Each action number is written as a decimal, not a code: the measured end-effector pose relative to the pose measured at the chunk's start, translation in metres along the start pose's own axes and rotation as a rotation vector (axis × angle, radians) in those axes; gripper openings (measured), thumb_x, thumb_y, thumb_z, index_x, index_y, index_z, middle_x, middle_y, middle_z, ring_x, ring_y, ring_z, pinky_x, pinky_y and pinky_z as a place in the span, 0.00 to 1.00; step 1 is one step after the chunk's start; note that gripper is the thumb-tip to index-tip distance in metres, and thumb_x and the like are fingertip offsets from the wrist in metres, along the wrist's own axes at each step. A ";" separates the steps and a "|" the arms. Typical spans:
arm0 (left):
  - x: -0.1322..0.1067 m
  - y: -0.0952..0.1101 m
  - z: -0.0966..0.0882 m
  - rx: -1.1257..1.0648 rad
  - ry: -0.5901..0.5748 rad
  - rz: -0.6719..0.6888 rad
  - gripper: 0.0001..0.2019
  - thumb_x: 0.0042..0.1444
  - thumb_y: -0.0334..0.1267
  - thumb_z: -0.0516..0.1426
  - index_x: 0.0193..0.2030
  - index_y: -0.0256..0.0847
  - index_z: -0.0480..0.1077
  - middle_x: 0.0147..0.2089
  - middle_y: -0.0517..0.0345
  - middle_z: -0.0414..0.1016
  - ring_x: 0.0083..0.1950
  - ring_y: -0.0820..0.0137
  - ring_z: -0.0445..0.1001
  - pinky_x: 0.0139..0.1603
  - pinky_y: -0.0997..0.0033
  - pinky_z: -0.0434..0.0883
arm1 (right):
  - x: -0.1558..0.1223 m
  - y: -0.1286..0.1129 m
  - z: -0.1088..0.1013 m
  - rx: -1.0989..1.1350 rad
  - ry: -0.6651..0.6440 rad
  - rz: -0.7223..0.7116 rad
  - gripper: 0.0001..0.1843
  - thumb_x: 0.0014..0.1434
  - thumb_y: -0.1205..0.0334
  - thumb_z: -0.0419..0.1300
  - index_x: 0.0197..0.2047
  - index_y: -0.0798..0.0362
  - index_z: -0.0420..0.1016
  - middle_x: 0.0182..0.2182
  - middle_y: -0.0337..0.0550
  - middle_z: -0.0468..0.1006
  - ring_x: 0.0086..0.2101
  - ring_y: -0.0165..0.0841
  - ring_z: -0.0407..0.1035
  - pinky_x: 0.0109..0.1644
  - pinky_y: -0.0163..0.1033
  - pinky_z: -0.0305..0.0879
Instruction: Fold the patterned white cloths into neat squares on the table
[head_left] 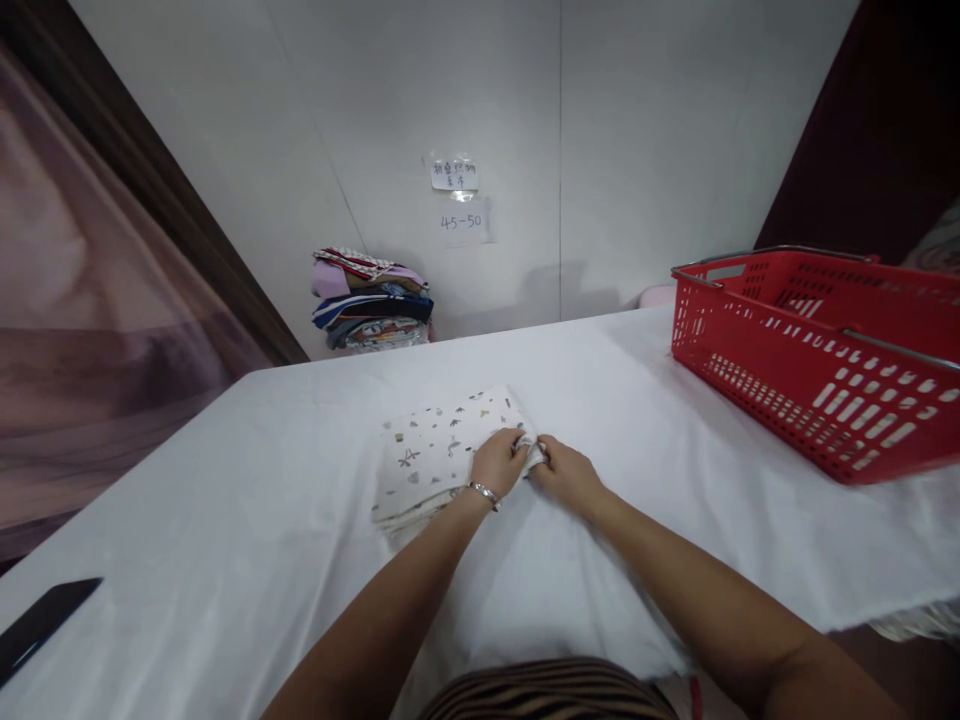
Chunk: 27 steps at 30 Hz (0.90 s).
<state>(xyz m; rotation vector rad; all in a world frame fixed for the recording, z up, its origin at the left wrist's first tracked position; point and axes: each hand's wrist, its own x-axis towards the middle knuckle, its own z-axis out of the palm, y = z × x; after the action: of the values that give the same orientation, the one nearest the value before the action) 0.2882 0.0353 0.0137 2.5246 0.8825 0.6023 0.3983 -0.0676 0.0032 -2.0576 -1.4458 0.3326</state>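
A folded white cloth [439, 450] with small grey and tan prints lies on the white-covered table [262, 480]. My left hand [498, 462], with a silver bracelet at the wrist, pinches the cloth's right edge. Close beside it, my right hand [566, 472] grips the same edge at its corner, where the fabric is bunched between both hands. Layers of the fold show along the near side. The fingertips are partly hidden by the hands themselves.
To the right stands a red plastic basket [757, 365] with metal handles. Behind the table's far edge is a stack of folded clothes [373, 300]. A dark flat device [46, 622] lies at the left edge. Paper signs [459, 220] hang on the wall.
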 end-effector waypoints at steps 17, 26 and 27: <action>-0.002 0.005 -0.006 0.202 -0.057 0.164 0.11 0.55 0.36 0.49 0.45 0.45 0.65 0.42 0.59 0.69 0.44 0.70 0.67 0.41 0.73 0.64 | 0.013 0.028 0.003 0.150 -0.013 0.007 0.11 0.51 0.65 0.52 0.39 0.51 0.69 0.25 0.37 0.73 0.26 0.29 0.64 0.30 0.32 0.53; 0.000 0.017 -0.006 0.387 -0.182 0.265 0.08 0.53 0.34 0.50 0.40 0.42 0.65 0.41 0.55 0.68 0.42 0.67 0.67 0.39 0.69 0.64 | 0.012 0.029 0.001 0.205 0.008 0.032 0.12 0.49 0.67 0.52 0.37 0.53 0.71 0.22 0.35 0.71 0.24 0.27 0.62 0.28 0.31 0.54; -0.002 0.016 -0.004 0.373 -0.161 0.263 0.09 0.53 0.33 0.50 0.41 0.42 0.65 0.41 0.55 0.68 0.42 0.67 0.67 0.40 0.69 0.63 | 0.012 0.029 0.000 0.215 0.003 0.031 0.12 0.49 0.67 0.51 0.36 0.53 0.71 0.21 0.34 0.71 0.23 0.27 0.62 0.28 0.31 0.54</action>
<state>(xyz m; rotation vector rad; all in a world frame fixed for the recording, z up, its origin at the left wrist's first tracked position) 0.2926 0.0234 0.0251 3.0066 0.6581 0.3244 0.4248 -0.0635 -0.0127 -1.9077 -1.3163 0.4762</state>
